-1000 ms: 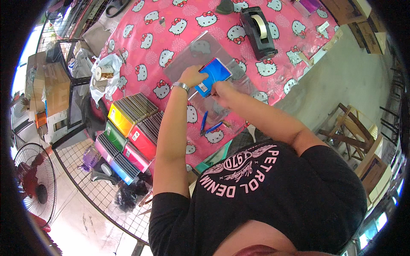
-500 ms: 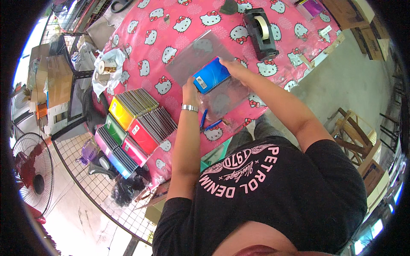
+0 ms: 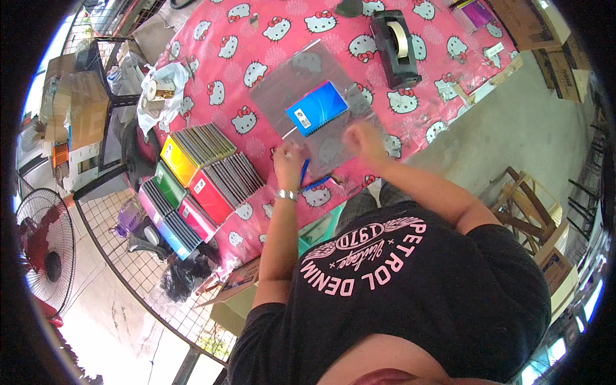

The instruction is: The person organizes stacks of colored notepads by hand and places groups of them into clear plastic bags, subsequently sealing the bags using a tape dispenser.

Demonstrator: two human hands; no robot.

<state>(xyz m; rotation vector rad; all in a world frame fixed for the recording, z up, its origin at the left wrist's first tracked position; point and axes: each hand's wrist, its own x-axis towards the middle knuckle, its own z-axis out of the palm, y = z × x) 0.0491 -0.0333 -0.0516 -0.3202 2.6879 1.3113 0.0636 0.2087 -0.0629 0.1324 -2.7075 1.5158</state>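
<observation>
A blue spiral-bound notebook [image 3: 319,109] with a small white label lies flat on a clear plastic sheet [image 3: 282,80], with neither hand on it. My left hand [image 3: 287,160] is at the near left edge of the sheet, its fingers curled together; what they hold, if anything, cannot be made out. Blurred by motion, my right hand [image 3: 366,142] hovers over the near right part of the sheet, so its fingers do not show clearly. Between my hands, close to the table's near edge, lies a hand tool with blue handles [image 3: 316,184].
Stacked spiral notebooks in yellow [image 3: 179,163], red [image 3: 212,196] and other colours stand at the left. A black tape dispenser [image 3: 394,54] sits at the far right of the pink table cover [image 3: 224,70]. A white plastic bag [image 3: 163,96] holds rolls. A fan [image 3: 48,256] stands far left.
Both hands have let go of the blue notebook, which now rests on the plastic sheet. My left hand has drawn back toward me; my right hand has moved nearer and to the right.
</observation>
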